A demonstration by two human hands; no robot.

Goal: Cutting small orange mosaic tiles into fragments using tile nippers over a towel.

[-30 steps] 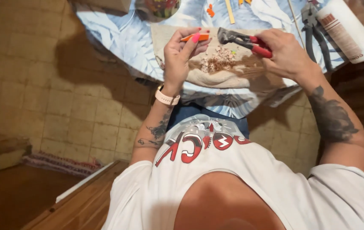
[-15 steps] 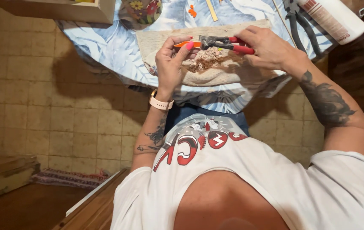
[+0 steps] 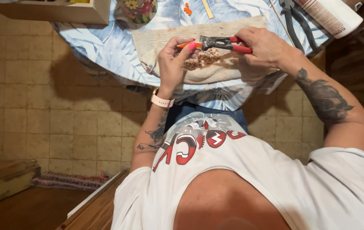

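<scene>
Head view showed me my left hand [image 3: 171,64] nearest, fingers pinching a small orange piece [image 3: 185,44] above the beige towel [image 3: 216,74]. Just beside it my right hand [image 3: 263,46] had its fingers wrapped round the red-handled nippers [image 3: 223,43], whose jaws met the piece. Crumbled fragments [image 3: 201,59] lay on the towel. Farther off, the tabletop [image 3: 97,42] carried dark pliers [image 3: 295,21].
</scene>
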